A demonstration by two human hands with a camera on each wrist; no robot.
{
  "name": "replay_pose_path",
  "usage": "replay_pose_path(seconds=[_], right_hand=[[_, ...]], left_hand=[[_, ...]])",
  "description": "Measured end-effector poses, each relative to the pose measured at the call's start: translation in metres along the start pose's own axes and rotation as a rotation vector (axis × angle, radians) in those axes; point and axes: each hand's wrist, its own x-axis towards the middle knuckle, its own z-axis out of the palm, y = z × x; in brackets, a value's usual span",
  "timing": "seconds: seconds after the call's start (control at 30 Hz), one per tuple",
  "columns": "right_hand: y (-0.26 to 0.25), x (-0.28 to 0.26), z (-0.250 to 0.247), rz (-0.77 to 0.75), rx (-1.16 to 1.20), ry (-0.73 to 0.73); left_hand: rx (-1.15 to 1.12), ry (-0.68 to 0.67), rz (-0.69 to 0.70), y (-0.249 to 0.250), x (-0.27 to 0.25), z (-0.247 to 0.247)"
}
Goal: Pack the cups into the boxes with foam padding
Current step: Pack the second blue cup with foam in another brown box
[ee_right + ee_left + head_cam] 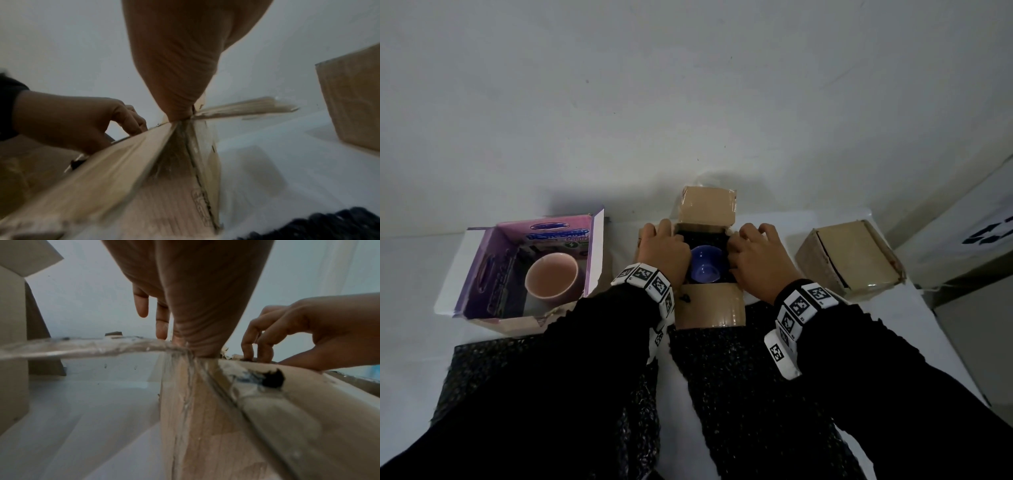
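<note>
Both hands sit on the middle box (709, 310), prob. steadying its rim and side flaps so the padding stays put. Left hand (662, 251) rests w/ fingers spread, loosely bent over the left edge; right hand (760, 255) has fingertips curled down onto the right edge. Between them, inside on dark foam (703, 236): blue cup (705, 269), small, glossy, upright, mouth up.

Three boxes stand in a row on the desk (825, 342): the left box (482, 274) holds a cup (551, 279), the middle box (710, 310) holds another cup (705, 269), and the right box (851, 255) stands apart.
</note>
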Motion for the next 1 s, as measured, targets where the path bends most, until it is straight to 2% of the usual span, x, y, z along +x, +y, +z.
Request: replay_pose_path(seconds=[0.07, 0.23, 0.33, 0.47, 0.53, 0.6, 0.67, 0.73, 0.87, 1.0], right_hand=[[-0.001, -0.002, 0.001, -0.011, -0.012, 0.02], [-0.001, 0.006, 0.004, -0.014, -0.06, -0.04], [-0.002, 0.007, 0.007, -0.014, -0.045, -0.047], [-0.005, 0.001, 0.01, -0.012, 0.017, 0.079], [-0.007, -0.007, 0.016, -0.077, 0.094, 0.155], [-0.008, -0.017, 0.02, -0.107, 0.187, 0.154], [-0.008, -0.024, 0.02, -0.106, 0.225, 0.1], [-0.009, -0.024, 0.018, -0.107, 0.195, 0.022], [-0.013, -0.021, 0.017, -0.085, 0.126, -0.118], [-0.015, -0.018, 0.012, -0.024, 0.222, -0.108]], left_hand=[[0.011, 0.002, -0.003, 0.0, 0.001, 0.002], [0.007, 0.006, 0.01, 0.001, 0.004, 0.005], [-0.01, 0.054, 0.049, -0.004, 0.004, 0.011], [-0.141, 0.133, 0.156, -0.013, -0.001, 0.017], [-0.201, 0.228, 0.232, -0.014, -0.01, 0.023], [-0.234, 0.294, 0.303, -0.015, -0.021, 0.034], [-0.209, 0.284, 0.364, -0.018, -0.03, 0.042], [-0.171, 0.249, 0.365, -0.018, -0.036, 0.041], [-0.111, 0.186, 0.249, -0.005, -0.039, 0.031], [-0.154, 0.087, 0.196, -0.003, -0.026, 0.021]])
